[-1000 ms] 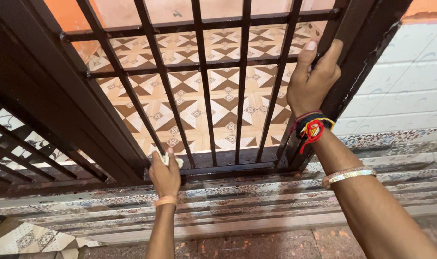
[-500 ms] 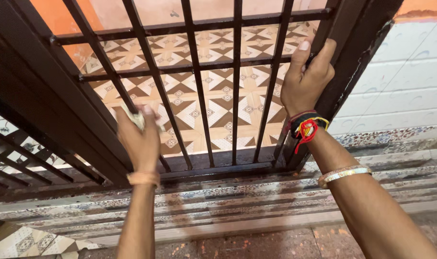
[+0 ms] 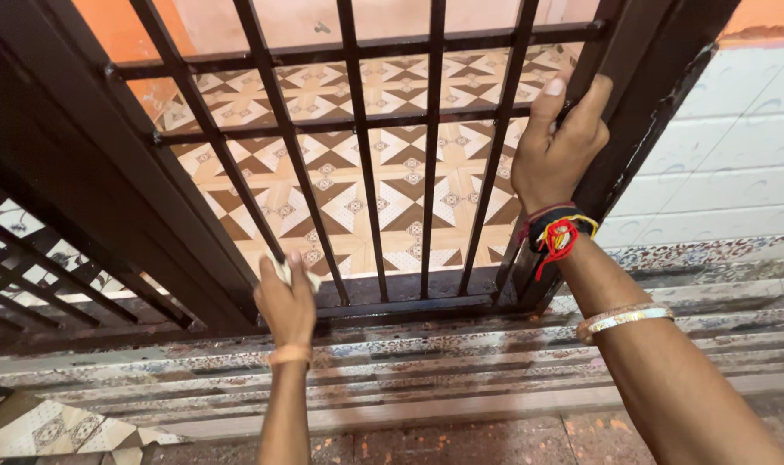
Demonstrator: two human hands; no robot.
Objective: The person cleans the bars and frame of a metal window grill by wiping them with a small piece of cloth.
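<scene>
Left hand (image 3: 287, 303) closed on pale cloth (image 3: 286, 271), pressed low against a gate (image 3: 357, 172) bar for wiping; right hand (image 3: 560, 142) clamped on frame, steadying gate.

We see a dark brown metal gate (image 3: 366, 172) of upright bars and crossbars standing ajar over patterned floor tiles, with a small pale cloth (image 3: 285, 270) pressed against a bar's lower end.

Left hand (image 3: 286, 303) low, right hand (image 3: 557, 142) high
</scene>
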